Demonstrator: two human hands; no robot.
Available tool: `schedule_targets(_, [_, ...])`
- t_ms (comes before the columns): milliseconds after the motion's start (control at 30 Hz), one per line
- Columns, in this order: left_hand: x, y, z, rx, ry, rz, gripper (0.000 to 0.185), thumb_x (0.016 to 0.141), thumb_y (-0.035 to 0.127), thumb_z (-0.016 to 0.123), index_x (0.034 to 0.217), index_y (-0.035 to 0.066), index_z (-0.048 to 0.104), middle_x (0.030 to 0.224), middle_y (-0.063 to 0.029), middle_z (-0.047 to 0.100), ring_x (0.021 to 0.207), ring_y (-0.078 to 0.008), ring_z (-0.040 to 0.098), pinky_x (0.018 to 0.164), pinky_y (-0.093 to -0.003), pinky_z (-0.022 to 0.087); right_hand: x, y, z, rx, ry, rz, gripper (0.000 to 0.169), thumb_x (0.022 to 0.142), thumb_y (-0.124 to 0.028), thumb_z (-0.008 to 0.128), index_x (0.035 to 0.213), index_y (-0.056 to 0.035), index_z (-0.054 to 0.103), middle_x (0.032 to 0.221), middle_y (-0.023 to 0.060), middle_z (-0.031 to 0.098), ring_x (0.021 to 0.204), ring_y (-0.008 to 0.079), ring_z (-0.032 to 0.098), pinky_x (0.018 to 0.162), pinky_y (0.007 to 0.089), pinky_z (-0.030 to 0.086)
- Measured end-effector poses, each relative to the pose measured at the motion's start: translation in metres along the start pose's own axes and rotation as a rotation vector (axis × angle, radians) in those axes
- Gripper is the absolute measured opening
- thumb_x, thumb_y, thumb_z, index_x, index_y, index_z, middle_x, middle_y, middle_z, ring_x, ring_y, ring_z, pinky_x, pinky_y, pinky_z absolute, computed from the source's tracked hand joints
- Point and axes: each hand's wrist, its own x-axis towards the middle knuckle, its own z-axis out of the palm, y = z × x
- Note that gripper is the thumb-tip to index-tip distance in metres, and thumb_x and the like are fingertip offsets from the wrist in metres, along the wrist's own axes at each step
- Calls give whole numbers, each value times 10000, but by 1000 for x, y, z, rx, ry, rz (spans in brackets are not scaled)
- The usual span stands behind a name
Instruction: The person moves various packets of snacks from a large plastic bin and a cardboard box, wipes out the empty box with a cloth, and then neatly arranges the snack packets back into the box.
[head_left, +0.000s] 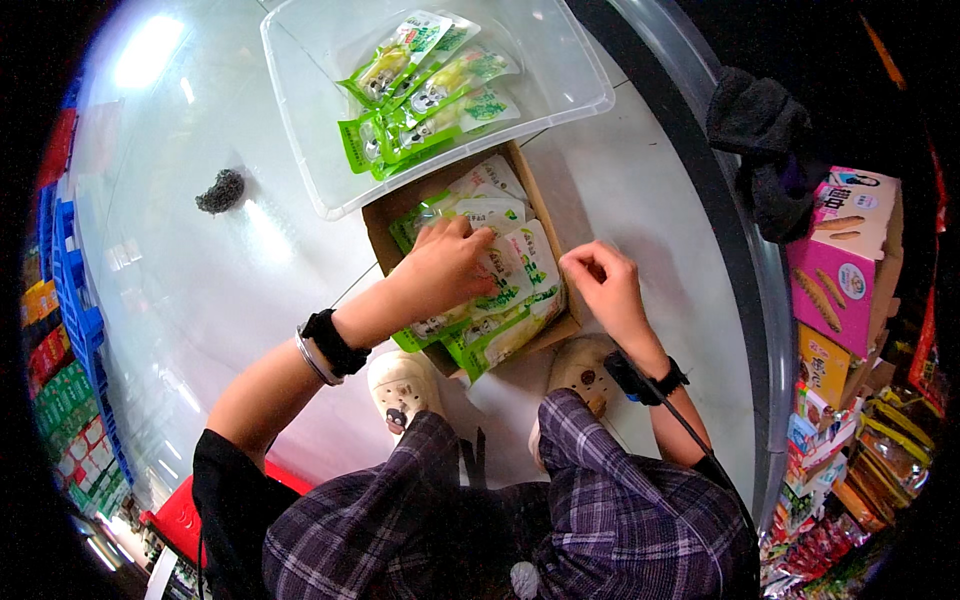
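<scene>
An open cardboard box on the floor holds several green-and-white plastic food packets. My left hand rests over the packets with its fingers bent down among them; whether they grip one is hidden. Just off the box's right side is my right hand, its thumb and fingers curled together with nothing visible in them. Beyond the box, a clear plastic bin overlaps the box's far edge. Inside it, similar packets lie overlapped in a pile.
Beige clogs stand at the box's near side. A dark scouring pad lies on the tiled floor at left. Blue plastic crates line the left. Snack cartons and a dark cloth are at right. Behind my left arm is a red stool.
</scene>
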Motion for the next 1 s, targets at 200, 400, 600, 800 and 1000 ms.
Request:
schedule_targets(200, [-1,-3,2,-45,-13,32,510,741,307,702,1089,4,485,1011,-233,509,892,-412,560,803,-454,452,-11,-15,4,-439,-322,-416,170,746,-103,646,872,-33,555,876,97,553,831,267,570,709,374,482])
schedule_targets(400, [-1,-5,6,-213,-38,26,569,777,386,670,1084,-37,445,1007,-270,508,884,-441,568,794,-459,461,-13,-15,12,-515,-328,-430,96,756,-71,586,828,-50,526,799,82,551,793,272,587,699,377,483])
schedule_targets(600, [-6,5,1,-187,-230,99,710,765,379,690,1216,-52,351,1132,-275,475,1011,-437,528,850,-432,444,-9,-27,22,-418,-171,-515,71,769,-72,583,835,-63,558,800,71,560,773,261,586,681,366,480])
schedule_targets(800, [-12,7,18,-119,-84,199,530,686,225,710,1067,19,403,1122,-290,491,918,-405,577,747,-450,479,-9,-23,26,-309,-46,-472,95,776,-69,617,861,-53,577,844,77,566,774,259,589,681,350,483])
schedule_targets(1000, [-9,21,8,-177,-289,18,546,690,186,717,1134,46,431,921,-249,591,886,-410,573,755,-454,470,-4,-26,6,-39,250,-256,52,833,-9,587,883,-8,575,870,69,570,726,145,548,647,263,465])
